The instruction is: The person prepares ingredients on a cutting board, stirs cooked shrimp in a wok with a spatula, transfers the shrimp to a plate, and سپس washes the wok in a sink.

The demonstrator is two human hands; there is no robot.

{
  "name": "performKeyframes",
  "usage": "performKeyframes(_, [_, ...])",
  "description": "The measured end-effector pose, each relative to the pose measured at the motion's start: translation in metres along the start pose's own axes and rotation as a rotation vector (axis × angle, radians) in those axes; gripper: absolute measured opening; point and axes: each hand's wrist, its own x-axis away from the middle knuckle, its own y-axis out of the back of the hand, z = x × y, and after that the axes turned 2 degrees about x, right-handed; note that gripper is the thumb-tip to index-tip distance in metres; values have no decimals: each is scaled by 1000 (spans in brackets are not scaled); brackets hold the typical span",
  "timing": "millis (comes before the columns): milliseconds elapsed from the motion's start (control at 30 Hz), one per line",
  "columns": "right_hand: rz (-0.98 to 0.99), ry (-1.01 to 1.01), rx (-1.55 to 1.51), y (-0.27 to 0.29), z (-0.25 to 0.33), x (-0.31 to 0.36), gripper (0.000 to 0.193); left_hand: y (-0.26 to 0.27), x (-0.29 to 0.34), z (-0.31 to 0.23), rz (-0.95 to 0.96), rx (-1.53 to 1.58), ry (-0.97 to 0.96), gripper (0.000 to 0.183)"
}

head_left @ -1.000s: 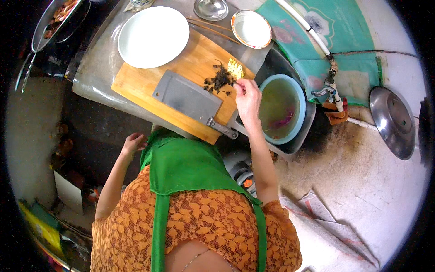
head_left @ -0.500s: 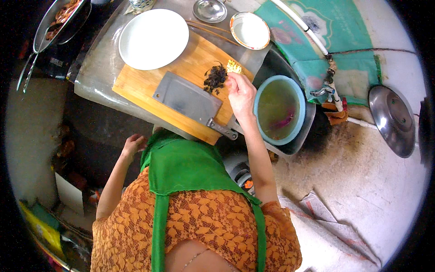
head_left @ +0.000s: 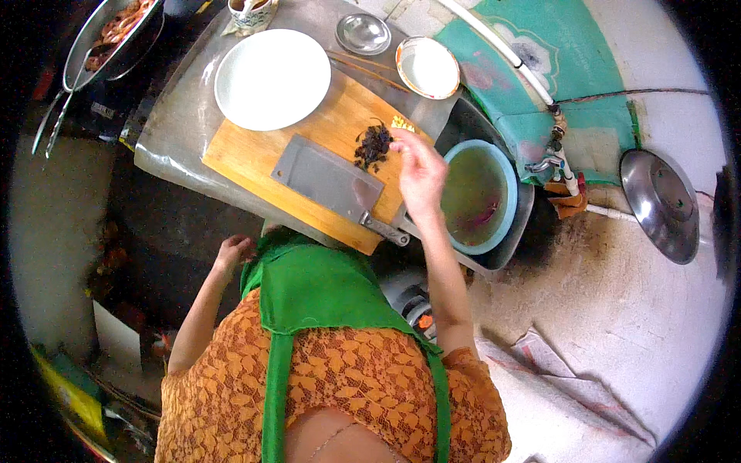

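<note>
My right hand (head_left: 422, 174) reaches over the right part of a wooden cutting board (head_left: 239, 147), thumb and fingers pinched together. Whatever they may hold is too small to make out. Right at the fingertips lie a heap of dark chopped shreds (head_left: 374, 144) and a small heap of yellow-white minced bits (head_left: 402, 123), the latter partly hidden by the hand. A cleaver (head_left: 328, 176) rests flat on the board, its handle toward the near right corner. Low beside the green apron (head_left: 316, 289) hangs my left hand (head_left: 235, 251), fingers loosely bent, nothing seen in it.
A white plate (head_left: 273, 79) overlaps the board's far left. Behind are chopsticks (head_left: 370, 69), a metal bowl (head_left: 363, 34) and a rimmed white bowl (head_left: 427, 68). At right, a blue basin (head_left: 512, 193) of water sits in the sink. A long-handled pan (head_left: 91, 73) stands far left.
My right hand has shifted slightly near and right, now covering more of the yellow-white bits. The left hand has dropped a little nearer. The whole view has shifted slightly.
</note>
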Motion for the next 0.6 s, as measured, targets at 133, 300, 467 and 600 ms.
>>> performKeyframes(133, [-187,75,88,19,42,-20,33,14,-11,2,32,-49,-59,24])
performKeyframes(300, [74,-130,56,-18,-15,14,36,26,-5,-21,32,-103,-108,24])
performKeyframes(467, [-81,-370,-715,12,7,13,33,57,-27,-23,88,-74,-31,22])
performKeyframes(600, [-74,-463,-909,36,17,9,32,39,-19,-42,59,-110,-56,20])
